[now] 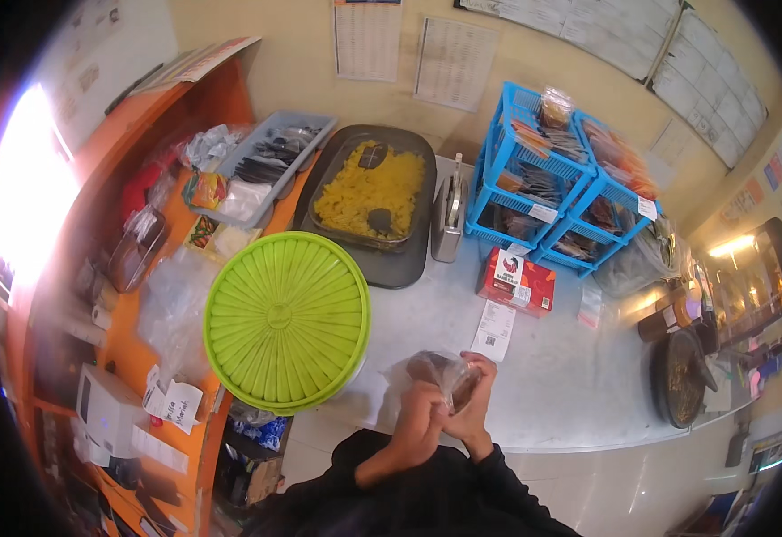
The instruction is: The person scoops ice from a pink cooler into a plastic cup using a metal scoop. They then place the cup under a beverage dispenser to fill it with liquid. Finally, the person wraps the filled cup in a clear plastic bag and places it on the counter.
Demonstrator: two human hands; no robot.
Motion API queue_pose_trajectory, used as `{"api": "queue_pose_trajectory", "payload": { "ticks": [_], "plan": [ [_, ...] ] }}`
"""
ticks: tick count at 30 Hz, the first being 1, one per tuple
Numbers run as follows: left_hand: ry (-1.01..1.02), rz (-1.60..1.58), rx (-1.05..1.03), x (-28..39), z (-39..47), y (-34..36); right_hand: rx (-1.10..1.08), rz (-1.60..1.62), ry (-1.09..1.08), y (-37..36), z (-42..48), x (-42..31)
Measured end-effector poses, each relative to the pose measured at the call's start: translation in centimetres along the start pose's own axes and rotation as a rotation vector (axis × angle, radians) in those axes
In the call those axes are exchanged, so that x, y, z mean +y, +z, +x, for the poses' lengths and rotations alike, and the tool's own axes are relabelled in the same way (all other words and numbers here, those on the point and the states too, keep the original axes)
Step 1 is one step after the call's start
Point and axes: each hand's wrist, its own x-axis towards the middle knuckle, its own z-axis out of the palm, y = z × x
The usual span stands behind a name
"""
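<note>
Both hands hold one clear plastic bag (436, 370) with something brown inside, above the table's near edge. My left hand (419, 419) pinches the bag at its near side, and my right hand (477, 403) grips its right side; the two touch each other. Just beyond the bag, a printed receipt (494, 330) lies on the metal table. A red food box (516, 280) with a printed label stands at the receipt's far end. To the left is a large round container with a ribbed green lid (286, 322).
A glass dish of yellow food (371, 191) sits on a dark tray (398, 268). Blue stacked baskets (538, 161) of packets stand behind the red box. A stone mortar (676, 382) is at the right; an orange counter (193, 463) with plastic bags is at the left.
</note>
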Motion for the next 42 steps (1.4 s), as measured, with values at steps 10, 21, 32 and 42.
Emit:
{"api": "queue_pose_trajectory", "payload": {
  "ticks": [10, 21, 32, 42],
  "plan": [
    [0.014, -0.132, -0.176, 0.9, -1.1, 0.4, 0.152, -0.099, -0.215, -2.1, -1.5, -0.3],
    [-0.466, -0.024, 0.249, -6.3, -2.5, -0.6, -0.198, -0.555, -0.03, 0.7, -0.8, 0.4],
    [-0.044, 0.477, 0.037, -5.8, 0.0, -0.6, -0.447, -0.663, -0.045, 1.5, 0.6, 0.4],
    [-0.141, 0.474, 0.089, -2.4, 1.6, -1.6, -0.216, -0.775, 0.204, -4.7, 3.1, -3.9]
  ]
}}
